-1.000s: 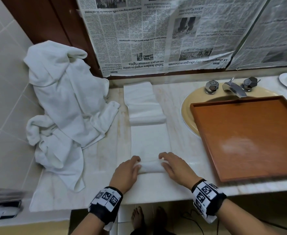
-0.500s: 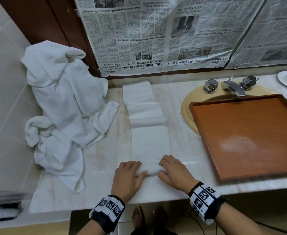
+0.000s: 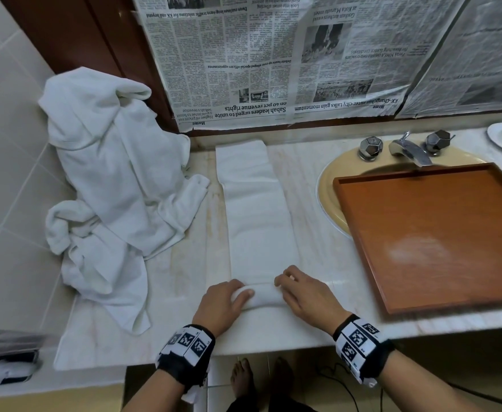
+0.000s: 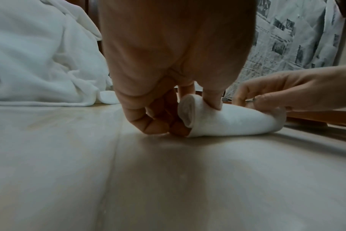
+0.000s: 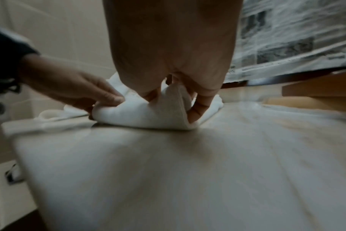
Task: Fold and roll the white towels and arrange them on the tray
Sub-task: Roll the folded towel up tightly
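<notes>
roll: the rolled end of the folded towel (image 3: pixel 260 221) is thicker now vs 1 s ago, more turns in it, approx. a small cylinder.
left hand (image 3: pixel 224 301): 0.5 s ago my fingers lay flatter on the cloth; now thumb is on top of the roll's left end, fingers curled at it.
right hand (image 3: pixel 304 295): now curled round the right end.
flat part: shorter in front of my hands.

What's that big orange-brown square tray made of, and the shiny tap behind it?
The orange-brown square tray looks like smooth varnished wood, possibly laminate: even brown colour, a soft glare patch. The shiny tap looks like polished chrome-like metal, mirror-bright with faceted knobs.
</notes>
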